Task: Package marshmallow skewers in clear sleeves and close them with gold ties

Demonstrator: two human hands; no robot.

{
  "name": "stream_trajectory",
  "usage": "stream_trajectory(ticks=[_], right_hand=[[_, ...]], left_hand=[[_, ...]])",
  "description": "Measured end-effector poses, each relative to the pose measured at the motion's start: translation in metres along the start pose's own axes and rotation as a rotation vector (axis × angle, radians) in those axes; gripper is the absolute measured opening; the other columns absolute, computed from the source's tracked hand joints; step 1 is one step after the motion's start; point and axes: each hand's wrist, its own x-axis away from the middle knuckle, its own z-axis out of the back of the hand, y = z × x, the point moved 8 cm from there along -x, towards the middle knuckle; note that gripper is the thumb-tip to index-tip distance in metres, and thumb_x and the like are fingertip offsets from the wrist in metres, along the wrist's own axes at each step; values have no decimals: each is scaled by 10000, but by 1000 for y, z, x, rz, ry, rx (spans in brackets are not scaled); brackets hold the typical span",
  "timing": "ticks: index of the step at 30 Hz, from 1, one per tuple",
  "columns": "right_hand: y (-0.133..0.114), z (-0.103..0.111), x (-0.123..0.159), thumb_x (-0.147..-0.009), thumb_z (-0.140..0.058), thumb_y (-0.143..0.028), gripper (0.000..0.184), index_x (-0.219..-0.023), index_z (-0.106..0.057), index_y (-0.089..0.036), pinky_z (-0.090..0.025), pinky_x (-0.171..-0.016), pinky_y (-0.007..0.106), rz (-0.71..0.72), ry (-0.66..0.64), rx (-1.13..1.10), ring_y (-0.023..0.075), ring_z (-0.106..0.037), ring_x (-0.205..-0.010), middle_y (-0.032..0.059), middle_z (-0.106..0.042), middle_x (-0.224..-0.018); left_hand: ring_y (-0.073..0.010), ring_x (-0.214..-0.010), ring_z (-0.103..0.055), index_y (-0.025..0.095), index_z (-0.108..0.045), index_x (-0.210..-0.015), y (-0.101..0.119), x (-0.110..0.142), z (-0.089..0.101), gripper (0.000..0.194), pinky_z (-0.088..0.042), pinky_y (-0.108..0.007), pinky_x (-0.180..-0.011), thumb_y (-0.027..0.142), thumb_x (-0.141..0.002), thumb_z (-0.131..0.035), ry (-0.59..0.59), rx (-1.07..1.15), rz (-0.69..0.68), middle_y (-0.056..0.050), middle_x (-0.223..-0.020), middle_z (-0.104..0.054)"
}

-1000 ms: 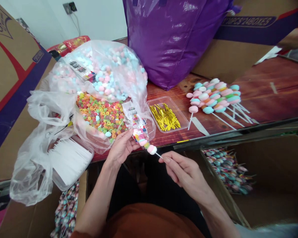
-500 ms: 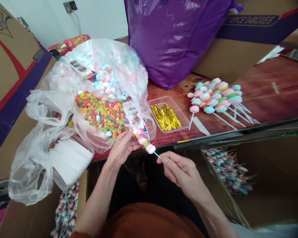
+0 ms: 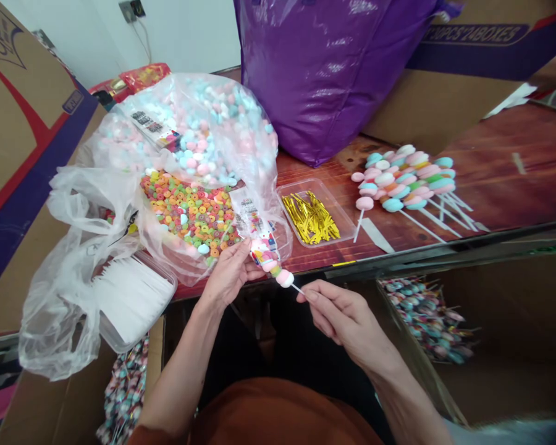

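A marshmallow candy skewer point(image 3: 285, 279) in pink, white and green is held above the table's front edge. My right hand point(image 3: 340, 312) pinches its thin white stick between thumb and fingers, below the lowest marshmallow. At the skewer's upper end, my left hand point(image 3: 229, 272) grips a small clear printed candy bag point(image 3: 264, 250). The upper sweets sit inside or behind the bag's printed film; the exact depth is hard to tell. Just beyond my left hand lie more flat printed bags point(image 3: 248, 210), on a large clear plastic bag point(image 3: 254, 142) of marshmallows and ring gummies point(image 3: 189, 207).
Gold twist ties point(image 3: 310, 216) lie in a clear tray. To their right are several marshmallow skewers point(image 3: 405, 179). White sticks point(image 3: 132, 296) fill a tub at left. A purple bag point(image 3: 324, 80) stands behind. Cartons hold wrapped skewers point(image 3: 424, 318) below the table.
Both hands keep their grips on the printed bag and the stick, with only tiny shifts. The surroundings drift slightly in the picture as the head moves.
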Motion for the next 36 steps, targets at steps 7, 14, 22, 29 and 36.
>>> stream_trajectory(ticks=[7,14,22,29,36], right_hand=[[-10,5,-1,-964,-512,-488,344,-852,-633,-186,-265,-431,238,97,115,182,98,-358,-446,-61,-413,-513],[-18,-3,-8,-985,-483,-441,315,-850,-622,-193,-336,-486,240,163,126,261,107,-418,-470,-56,-441,-515],[-14,-3,-12,-950,-527,-492,347,-843,-621,-175,-221,-381,211,64,75,70,69,-324,-377,-76,-428,-467],[-1,-4,-10,-961,-550,-509,357,-876,-622,-170,-222,-390,194,15,16,-68,50,-301,-363,-94,-410,-448],[-3,-8,-6,-964,-544,-519,369,-887,-625,-167,-216,-389,190,16,-7,-22,53,-315,-377,-87,-423,-463]], left_hand=[[-203,-655,-744,127,-665,-922,-3,0,-4,376,-580,-257,-581,485,-828,-735,-22,-14,26,-104,-801,-761],[-191,-678,-741,141,-631,-936,-1,1,-3,399,-576,-267,-639,507,-818,-739,62,44,-35,-91,-836,-755],[-155,-712,-730,176,-568,-896,4,3,3,404,-558,-236,-672,437,-730,-826,130,65,-178,-9,-793,-717],[-123,-636,-694,233,-460,-928,9,5,9,395,-541,-221,-647,431,-774,-766,246,-91,-326,44,-732,-686],[-116,-580,-642,243,-438,-957,15,8,10,255,-502,-205,-564,390,-893,-635,291,-301,-466,55,-688,-633]])
